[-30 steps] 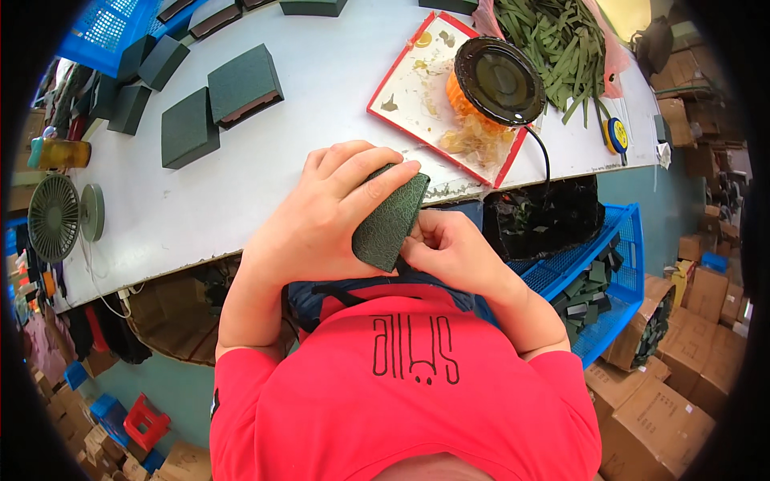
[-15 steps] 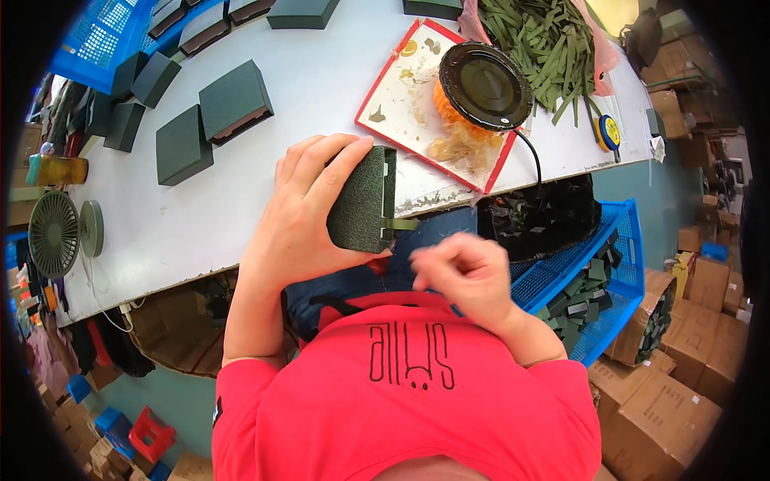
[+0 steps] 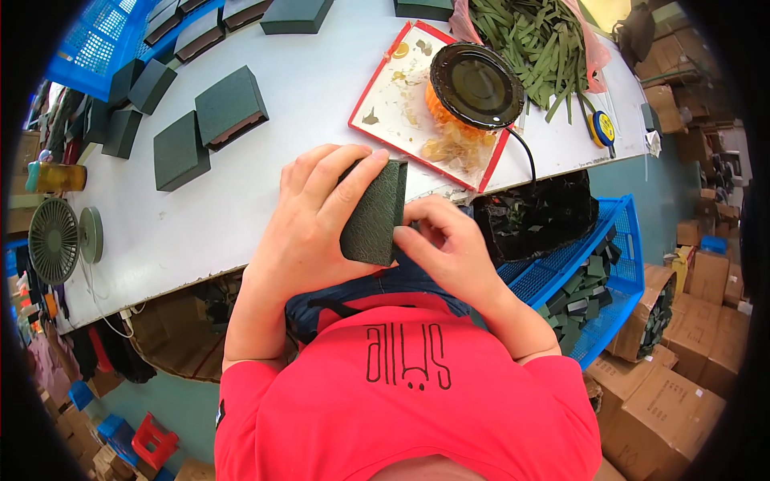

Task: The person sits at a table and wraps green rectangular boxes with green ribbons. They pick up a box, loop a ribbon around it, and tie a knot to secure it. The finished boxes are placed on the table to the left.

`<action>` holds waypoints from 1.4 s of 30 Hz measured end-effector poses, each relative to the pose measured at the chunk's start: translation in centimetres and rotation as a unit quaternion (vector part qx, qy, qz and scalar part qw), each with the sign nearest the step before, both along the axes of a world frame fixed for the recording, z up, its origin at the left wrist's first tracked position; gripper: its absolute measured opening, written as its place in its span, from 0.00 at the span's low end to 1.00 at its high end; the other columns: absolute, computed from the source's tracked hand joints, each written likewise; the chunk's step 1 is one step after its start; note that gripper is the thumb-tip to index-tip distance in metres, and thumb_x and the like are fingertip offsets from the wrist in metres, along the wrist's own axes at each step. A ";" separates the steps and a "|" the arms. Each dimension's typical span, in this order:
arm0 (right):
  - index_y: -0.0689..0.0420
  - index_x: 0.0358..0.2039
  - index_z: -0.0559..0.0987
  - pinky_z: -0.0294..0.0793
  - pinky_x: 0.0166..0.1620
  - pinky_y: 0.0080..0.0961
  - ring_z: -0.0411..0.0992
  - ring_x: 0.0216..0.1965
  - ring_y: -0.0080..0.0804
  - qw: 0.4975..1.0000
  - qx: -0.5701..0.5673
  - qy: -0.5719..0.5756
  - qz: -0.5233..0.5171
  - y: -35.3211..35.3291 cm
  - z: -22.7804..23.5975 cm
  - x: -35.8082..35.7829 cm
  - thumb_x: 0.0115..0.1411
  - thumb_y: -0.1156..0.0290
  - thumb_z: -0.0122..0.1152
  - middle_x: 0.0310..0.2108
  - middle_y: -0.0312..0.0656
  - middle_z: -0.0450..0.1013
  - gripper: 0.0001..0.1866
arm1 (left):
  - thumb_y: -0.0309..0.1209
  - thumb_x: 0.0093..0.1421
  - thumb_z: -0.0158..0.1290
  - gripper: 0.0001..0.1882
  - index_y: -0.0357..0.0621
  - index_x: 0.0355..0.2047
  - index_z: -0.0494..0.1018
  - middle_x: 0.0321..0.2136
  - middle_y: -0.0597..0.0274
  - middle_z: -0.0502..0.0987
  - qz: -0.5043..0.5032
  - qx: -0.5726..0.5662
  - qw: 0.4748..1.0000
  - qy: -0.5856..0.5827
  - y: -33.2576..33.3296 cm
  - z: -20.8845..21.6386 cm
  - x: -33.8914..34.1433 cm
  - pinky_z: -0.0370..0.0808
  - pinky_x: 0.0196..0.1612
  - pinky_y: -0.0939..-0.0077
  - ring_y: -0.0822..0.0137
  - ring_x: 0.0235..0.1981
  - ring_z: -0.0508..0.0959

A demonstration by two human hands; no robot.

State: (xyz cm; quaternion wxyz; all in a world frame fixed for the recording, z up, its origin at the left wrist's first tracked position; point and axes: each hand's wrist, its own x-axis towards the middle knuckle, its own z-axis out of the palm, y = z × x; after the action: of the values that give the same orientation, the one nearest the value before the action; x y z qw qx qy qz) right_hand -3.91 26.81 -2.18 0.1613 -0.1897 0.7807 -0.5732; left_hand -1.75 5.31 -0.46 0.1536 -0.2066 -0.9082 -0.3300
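My left hand (image 3: 301, 220) is wrapped round a small dark green box (image 3: 373, 216) with a textured surface, held upright near the table's front edge. The thumb lies along its lower edge and the fingers over its top. At the box's right side is my right hand (image 3: 449, 244), fingers curled and thumb tip against the box's edge. Whatever those fingertips pinch is hidden. No ribbon shows on the box from here. On the table, two larger dark green boxes (image 3: 231, 108) lie side by side to the far left of my hands.
A round black pot of dark liquid (image 3: 476, 84) stands on a red-edged, glue-stained board (image 3: 385, 96). Behind it, green ribbon strips (image 3: 529, 48) fill a pink bag. A blue-yellow tape measure (image 3: 603, 128) lies right. A blue crate (image 3: 630, 264) holds small green pieces; a fan (image 3: 54, 239) is left.
My right hand has come left from beside the box to its right side. The box has turned slightly and shifted right in my left hand; the green ribbon tab at its side is now hidden.
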 end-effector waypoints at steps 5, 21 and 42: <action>0.65 0.30 0.77 0.69 0.29 0.20 0.68 0.24 0.20 0.993 0.031 -0.110 0.032 -0.4 -0.1 -0.1 0.63 0.72 0.62 0.28 0.39 0.73 0.09 | 0.35 0.32 0.71 0.49 0.43 0.59 0.68 0.55 0.56 0.69 -0.006 -0.039 0.999 -0.011 0.5 0.1 0.1 0.64 0.58 0.54 0.51 0.57 0.68; 0.60 0.24 0.78 0.64 0.26 0.14 0.65 0.22 0.16 0.950 -0.197 -0.243 0.011 4.7 -2.5 2.0 0.68 0.65 0.59 0.28 0.38 0.77 0.17 | 0.41 0.33 0.77 0.57 0.37 0.63 0.63 0.58 0.48 0.67 0.074 0.037 0.996 0.022 -0.6 -1.1 0.2 0.69 0.58 0.58 0.48 0.57 0.68; 0.64 0.60 0.69 0.73 0.32 0.17 0.71 0.28 0.18 0.815 -0.441 -0.278 -0.252 4.6 -1.7 -0.7 0.73 0.65 0.50 0.42 0.42 0.78 0.21 | 0.31 0.26 0.75 0.59 0.39 0.64 0.63 0.58 0.49 0.66 0.097 -0.003 0.990 -0.107 -3.2 -1.4 3.5 0.68 0.59 0.56 0.46 0.58 0.67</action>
State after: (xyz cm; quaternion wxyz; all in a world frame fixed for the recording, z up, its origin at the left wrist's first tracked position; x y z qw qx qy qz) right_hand -4.60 31.36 -3.90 0.1198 0.1305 0.3862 -0.9052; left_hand 1.75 2.15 -1.88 0.0864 -0.0815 -0.9362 -0.3307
